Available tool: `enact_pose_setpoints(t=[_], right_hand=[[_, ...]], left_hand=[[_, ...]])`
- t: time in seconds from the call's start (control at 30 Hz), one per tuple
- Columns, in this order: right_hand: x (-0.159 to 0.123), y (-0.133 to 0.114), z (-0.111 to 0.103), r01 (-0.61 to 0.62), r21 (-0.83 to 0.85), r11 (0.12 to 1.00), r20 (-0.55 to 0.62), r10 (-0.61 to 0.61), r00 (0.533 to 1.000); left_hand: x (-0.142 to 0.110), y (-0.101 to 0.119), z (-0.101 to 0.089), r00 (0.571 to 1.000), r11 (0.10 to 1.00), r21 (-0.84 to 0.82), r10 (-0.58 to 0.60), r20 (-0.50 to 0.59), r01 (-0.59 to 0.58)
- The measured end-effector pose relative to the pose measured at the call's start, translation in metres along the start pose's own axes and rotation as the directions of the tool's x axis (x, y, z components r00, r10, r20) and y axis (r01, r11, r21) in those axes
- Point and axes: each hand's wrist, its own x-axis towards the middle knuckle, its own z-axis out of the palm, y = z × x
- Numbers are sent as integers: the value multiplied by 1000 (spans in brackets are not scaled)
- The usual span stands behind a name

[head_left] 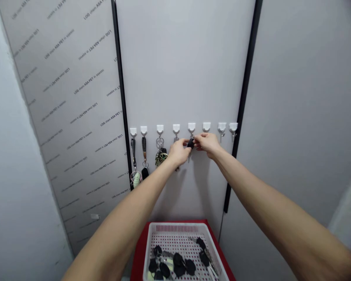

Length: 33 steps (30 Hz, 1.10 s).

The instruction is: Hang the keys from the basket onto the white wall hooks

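Note:
A row of several white wall hooks (206, 126) runs across the grey wall panel. Both arms reach up to the hook fifth from the left (191, 127). My left hand (179, 151) and my right hand (206, 143) pinch a black-headed key (190, 143) between them, just under that hook. The key's metal blade hangs down below my fingers. The three leftmost hooks carry key bunches: a strap with a pale green fob (136, 178), a brown strap with a black fob (144, 171), and a ring of several keys (160, 155).
A white perforated basket (152, 242) sits on a red stool (139, 253) below, holding several black-headed keys (178, 265). The three rightmost hooks look bare. A film-covered panel (70, 101) with printed text stands at left; black vertical strips (245, 97) divide the wall panels.

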Motion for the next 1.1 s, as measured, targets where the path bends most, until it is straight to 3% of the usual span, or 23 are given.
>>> enact_pose_setpoints(t=[0.1, 0.2, 0.27, 0.3, 0.37, 0.43, 0.47, 0.53, 0.67, 0.8, 0.97, 1.1], right_hand=[[-4, 10, -6, 23, -8, 1000, -10, -23, 1000], [-22, 40, -14, 115, -101, 988, -40, -120, 992], [-46, 74, -15, 169, -220, 961, 46, -163, 986], [-63, 94, -15, 188, -283, 941, 144, -152, 978], [-101, 136, -12, 217, -401, 890, 403, -41, 914], [-140, 173, -8, 249, -501, 829, 608, 132, 783], [-156, 188, -6, 280, -542, 792, 661, 197, 724], [-180, 206, -2, 357, -604, 712, 694, 251, 674], [-192, 211, 5, 477, -674, 564, 698, 272, 663], [-190, 207, 9, 496, -690, 528, 695, 289, 659], [-190, 216, 6, 388, -626, 676, 657, 189, 730], [-181, 215, 5, 132, -490, 862, 599, 222, 770]], left_hand=[[-23, -14, 0, 999, 999, -40, -10, 32, 11], [-59, -43, 5, 992, 987, -143, -60, 113, 76], [-89, -68, 12, 974, 968, -179, -141, 180, 173], [-105, -81, 18, 958, 956, -184, -189, 216, 230], [-139, -105, 32, 914, 927, -162, -283, 291, 339], [-173, -125, 46, 854, 910, -73, -351, 384, 407], [-188, -132, 52, 822, 912, 5, -371, 432, 409], [-211, -142, 61, 780, 928, 183, -372, 504, 324], [-227, -147, 65, 784, 910, 400, -326, 528, 108], [-224, -148, 64, 777, 870, 486, -362, 514, 84], [-223, -150, 65, 771, 848, 509, -423, 476, 152], [-220, -146, 66, 833, 932, 279, -338, 439, 231]])
